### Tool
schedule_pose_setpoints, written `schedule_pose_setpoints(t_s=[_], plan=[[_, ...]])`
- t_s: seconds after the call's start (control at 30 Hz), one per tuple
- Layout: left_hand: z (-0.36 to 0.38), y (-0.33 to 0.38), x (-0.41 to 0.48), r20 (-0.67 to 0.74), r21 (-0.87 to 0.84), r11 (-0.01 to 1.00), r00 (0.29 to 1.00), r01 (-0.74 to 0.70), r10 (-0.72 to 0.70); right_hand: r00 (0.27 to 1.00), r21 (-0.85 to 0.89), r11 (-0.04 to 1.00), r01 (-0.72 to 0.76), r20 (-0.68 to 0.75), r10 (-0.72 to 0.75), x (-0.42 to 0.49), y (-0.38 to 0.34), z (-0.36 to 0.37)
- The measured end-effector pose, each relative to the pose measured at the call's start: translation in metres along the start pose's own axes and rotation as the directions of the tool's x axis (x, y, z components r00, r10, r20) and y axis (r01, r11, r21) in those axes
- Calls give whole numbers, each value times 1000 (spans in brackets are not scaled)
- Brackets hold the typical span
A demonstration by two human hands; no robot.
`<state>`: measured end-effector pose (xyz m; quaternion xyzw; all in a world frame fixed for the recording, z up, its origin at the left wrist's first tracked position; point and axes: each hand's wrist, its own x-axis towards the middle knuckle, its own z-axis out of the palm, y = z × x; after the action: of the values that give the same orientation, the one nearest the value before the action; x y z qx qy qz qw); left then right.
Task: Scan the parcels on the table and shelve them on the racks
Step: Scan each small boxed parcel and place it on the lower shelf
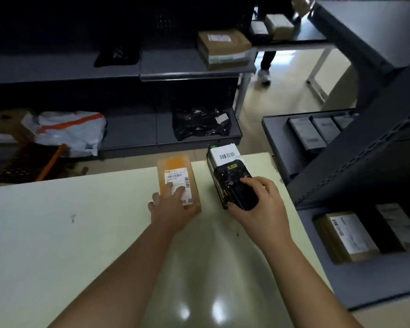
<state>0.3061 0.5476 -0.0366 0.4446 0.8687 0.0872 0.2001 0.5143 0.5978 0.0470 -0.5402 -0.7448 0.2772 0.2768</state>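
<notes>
Pale cream glossy desk (57, 233): one small brown cardboard parcel with white shipping label (178, 179), lying flat near the far edge. Left hand (173, 209) rests on its near end, fingers spread flat over the label, grip released. Just beside it to the right, a dark box with white barcode label (223, 157). Right hand (258, 204) has its grip clenched around a black handheld scanner (234, 188), thumb on top, held over that dark box. Dark grey metal racks (187, 69) beyond and to the right carry other parcels.
</notes>
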Motion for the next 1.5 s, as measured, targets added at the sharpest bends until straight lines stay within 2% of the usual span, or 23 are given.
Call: schedule_pose_setpoints(t_s=[0.17,0.33,0.47,0.53,0.63,0.8,0.9,1.1,1.2,1.3,1.5], plan=[[39,-1,17,-48,-46,999,999,23,-25,1000,-49,999,-21,-23,20,8,8,14],[46,-4,21,-108,-128,990,991,61,-75,999,-58,998,-32,-16,31,5,9,23],[48,-5,23,-138,-95,992,986,77,-90,999,-56,998,-37,-4,36,2,5,28],[47,-5,23,-145,-137,987,985,79,-99,999,-50,998,-43,0,43,1,4,29],[38,-9,16,-151,-161,985,985,56,-81,999,-47,998,-38,-1,38,-1,1,27],[-32,-10,-9,-315,-178,981,949,-75,16,1000,-16,1000,11,-4,-11,1,-34,6],[-97,-5,-29,-425,-166,971,901,-173,88,997,30,997,75,-21,-74,6,-72,-18],[-227,7,-73,-650,-72,947,735,-314,194,977,93,974,205,-83,-197,9,-157,-72],[-275,5,-94,-718,-23,937,657,-349,228,963,110,960,257,-114,-245,6,-195,-94],[-307,-5,-111,-765,34,934,592,-354,253,948,101,948,303,-131,-289,-2,-226,-112],[-328,-37,-118,-809,66,935,530,-348,254,939,108,933,343,-68,-337,-28,-271,-125]])
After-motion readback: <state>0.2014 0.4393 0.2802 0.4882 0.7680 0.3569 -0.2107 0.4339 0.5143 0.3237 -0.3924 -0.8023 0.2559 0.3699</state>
